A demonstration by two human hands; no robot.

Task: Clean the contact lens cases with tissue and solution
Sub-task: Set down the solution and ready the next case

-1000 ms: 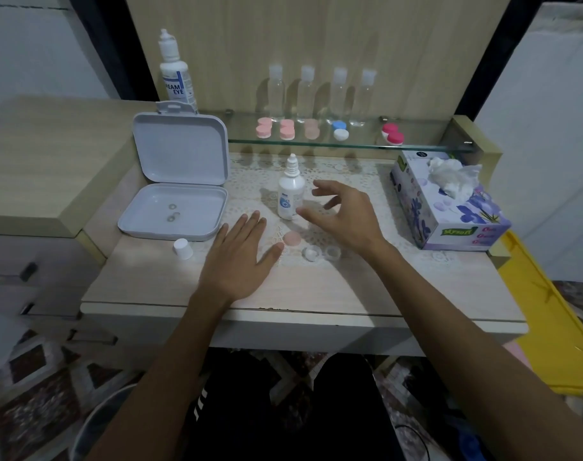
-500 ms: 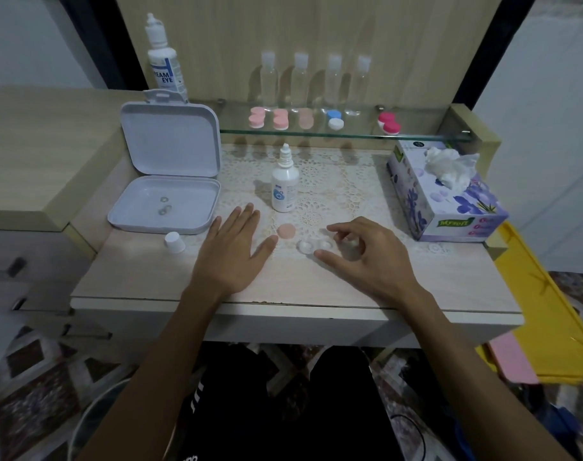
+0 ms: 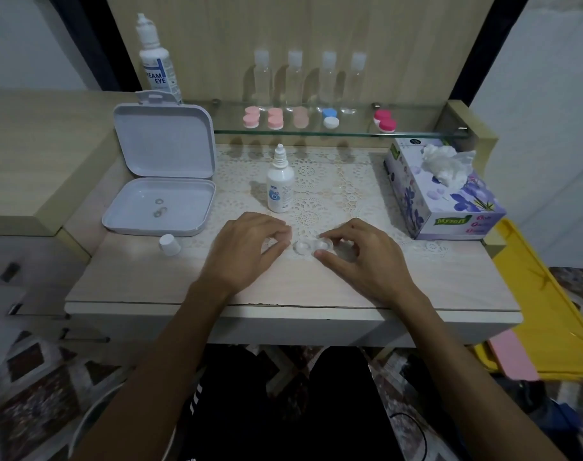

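Head view: clear lens case (image 3: 312, 246) sits uncapped at table centre, right hand (image 3: 363, 257) pinching its right well between thumb and forefinger, left hand (image 3: 246, 247) at its 9 o'clock with fingers curled over something I can't make out. Uncapped solution bottle (image 3: 280, 184) stands at the case's 12 o'clock, its white cap (image 3: 169, 244) far off at 9, tissue box (image 3: 443, 191) at 2. Judging by that: case opened, no tissue pulled, no wiping evident, and the capped cases (image 3: 275, 118) on the glass shelf (image 3: 416, 133) look untouched, so early stage.

Lighting: dim, bluish, from overhead; soft shadows beside solution bottle (image 3: 280, 184). Faint glare on glass shelf (image 3: 416, 134). Edges: wide-angle bending, blurred floor.
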